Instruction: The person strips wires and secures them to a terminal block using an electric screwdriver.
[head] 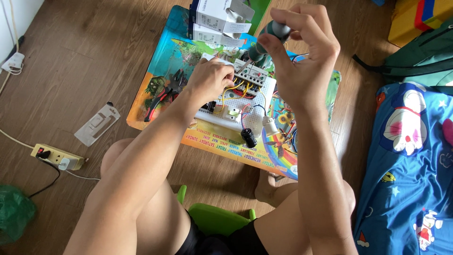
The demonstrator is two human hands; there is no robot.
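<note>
Screwdriver work on a wired breadboard.
Right hand point(302, 52) grips the screwdriver point(266, 40) over the terminal block point(250, 73); left hand point(210, 80) presses closed on the breadboard point(245, 111) atop the table point(165, 61).

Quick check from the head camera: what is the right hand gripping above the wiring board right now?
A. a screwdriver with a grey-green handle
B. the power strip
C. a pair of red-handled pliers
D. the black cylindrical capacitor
A: the right hand is wrapped around the screwdriver, whose handle is grey-green and whose tip points down at the terminal blocks; the pliers lie untouched on the colourful table.
</note>
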